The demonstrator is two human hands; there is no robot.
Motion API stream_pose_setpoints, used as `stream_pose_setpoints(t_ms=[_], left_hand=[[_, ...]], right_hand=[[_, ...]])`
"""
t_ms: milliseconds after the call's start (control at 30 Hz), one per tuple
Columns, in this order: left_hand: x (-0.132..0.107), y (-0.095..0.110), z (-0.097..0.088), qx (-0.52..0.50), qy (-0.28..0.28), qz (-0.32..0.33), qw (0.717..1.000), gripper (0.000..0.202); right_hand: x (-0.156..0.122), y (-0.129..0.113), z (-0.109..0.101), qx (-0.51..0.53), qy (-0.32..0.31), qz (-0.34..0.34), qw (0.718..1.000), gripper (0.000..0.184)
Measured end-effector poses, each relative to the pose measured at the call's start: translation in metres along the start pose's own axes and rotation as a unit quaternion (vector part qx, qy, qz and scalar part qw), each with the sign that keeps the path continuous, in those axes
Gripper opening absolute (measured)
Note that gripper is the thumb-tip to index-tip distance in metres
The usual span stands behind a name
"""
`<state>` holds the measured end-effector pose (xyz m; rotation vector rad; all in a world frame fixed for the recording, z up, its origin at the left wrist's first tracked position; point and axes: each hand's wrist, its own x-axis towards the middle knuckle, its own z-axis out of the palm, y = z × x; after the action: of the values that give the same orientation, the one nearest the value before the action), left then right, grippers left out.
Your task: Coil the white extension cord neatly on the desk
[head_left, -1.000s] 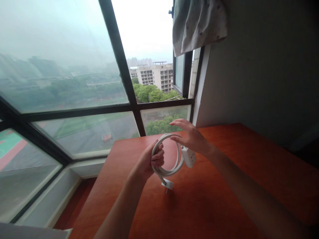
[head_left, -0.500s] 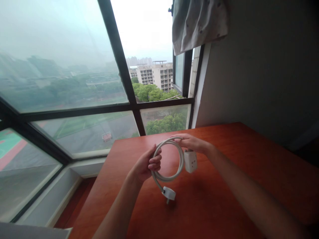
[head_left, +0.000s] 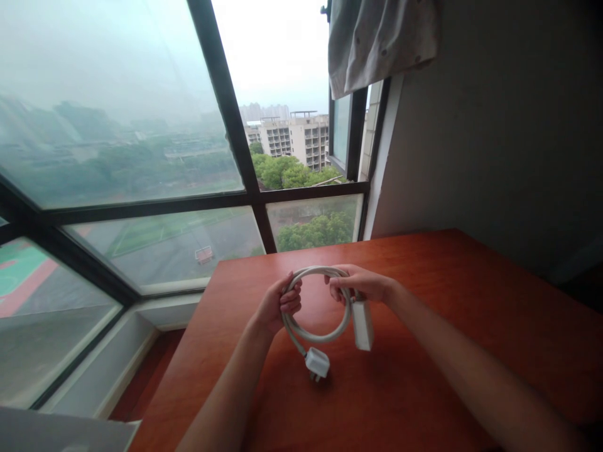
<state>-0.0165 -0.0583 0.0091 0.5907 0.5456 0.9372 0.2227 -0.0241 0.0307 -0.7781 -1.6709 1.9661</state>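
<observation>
A white extension cord (head_left: 315, 333) is wound into a round coil held just above the red-brown wooden table (head_left: 424, 376). My left hand (head_left: 277, 306) is closed round the coil's left side. My right hand (head_left: 360, 284) grips the coil's upper right part, fingers wrapped over the cable. The white socket block (head_left: 362, 325) hangs down below my right hand. The white plug (head_left: 316, 363) dangles from the coil's bottom, close to the tabletop.
A large window with dark frames (head_left: 245, 157) runs behind and left of the table, and a grey wall (head_left: 494, 125) stands on the right. A pale curtain (head_left: 377, 37) hangs at the top. The table's left edge drops to a floor strip by the window.
My right hand went from open above the coil to closed on its upper right part. The coil sank lower and the socket block now hangs straighter down.
</observation>
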Motion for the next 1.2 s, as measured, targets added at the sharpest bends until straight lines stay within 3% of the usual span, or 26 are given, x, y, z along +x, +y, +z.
stream_pose_setpoints(t_ms=[133, 233, 367, 500, 600, 700, 833, 900, 967, 1200], left_hand=[[0.012, -0.005, -0.006, 0.023, 0.089, 0.029, 0.995, 0.026], [0.023, -0.014, -0.014, 0.110, 0.182, 0.079, 0.974, 0.028], [0.033, -0.027, -0.022, 0.256, 0.276, 0.192, 0.906, 0.029], [0.036, -0.034, -0.027, 0.403, 0.297, 0.264, 0.825, 0.020], [0.032, -0.035, -0.031, 0.494, 0.287, 0.261, 0.778, 0.017], [0.022, -0.031, -0.035, 0.570, 0.270, 0.249, 0.735, 0.019], [-0.003, -0.020, -0.037, 0.679, 0.160, 0.261, 0.667, 0.027], [-0.017, -0.014, -0.036, 0.719, 0.077, 0.245, 0.646, 0.039], [-0.030, -0.011, -0.032, 0.742, 0.015, 0.211, 0.636, 0.049], [-0.051, -0.010, -0.005, 0.759, -0.092, 0.142, 0.629, 0.050]], right_hand=[[0.010, 0.022, 0.014, 0.120, 0.112, -0.017, 0.986, 0.040], [0.022, 0.042, 0.018, 0.124, 0.184, -0.027, 0.975, 0.037], [0.039, 0.069, 0.015, 0.045, 0.257, -0.045, 0.964, 0.033], [0.046, 0.086, 0.005, -0.126, 0.338, -0.034, 0.932, 0.022], [0.044, 0.086, -0.002, -0.303, 0.368, 0.013, 0.879, 0.016], [0.037, 0.079, -0.005, -0.433, 0.353, 0.071, 0.827, 0.017], [0.029, 0.068, -0.003, -0.525, 0.330, 0.109, 0.777, 0.018], [0.025, 0.064, -0.004, -0.530, 0.326, 0.101, 0.776, 0.021], [0.020, 0.063, -0.008, -0.513, 0.318, 0.080, 0.793, 0.024], [-0.020, 0.066, -0.017, -0.438, 0.318, 0.011, 0.841, 0.036]])
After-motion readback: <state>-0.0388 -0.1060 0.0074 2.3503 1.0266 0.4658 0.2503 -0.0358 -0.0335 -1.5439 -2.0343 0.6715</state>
